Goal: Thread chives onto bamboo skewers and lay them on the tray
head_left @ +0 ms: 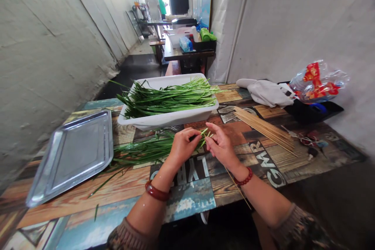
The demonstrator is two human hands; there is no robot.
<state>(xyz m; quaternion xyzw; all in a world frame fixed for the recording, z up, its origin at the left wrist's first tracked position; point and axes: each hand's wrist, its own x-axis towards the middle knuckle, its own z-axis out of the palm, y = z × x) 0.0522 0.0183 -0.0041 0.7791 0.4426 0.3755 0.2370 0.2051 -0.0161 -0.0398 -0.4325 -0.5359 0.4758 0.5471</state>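
Note:
My left hand [185, 143] is closed in a pinch around the pale ends of some garlic chives [146, 150], whose green leaves trail left across the table. Close beside it, my right hand [220, 145] has its thumb and fingers at the same cut ends, index finger raised. A thin bamboo skewer [238, 189] runs from beneath my right palm toward the table's near edge; my fingers partly hide its upper part. Just beyond both hands stands a white plastic tub [172, 119] heaped with more chives [172, 95].
At the left lies a metal tray [84, 144]. A bundle of bamboo skewers [263, 129] rests on the right, near scissors and keys [312, 151]. Behind them are a pale cap [263, 91] and a clear plastic bag [319, 82]. Further back, people stand beyond another table [175, 52].

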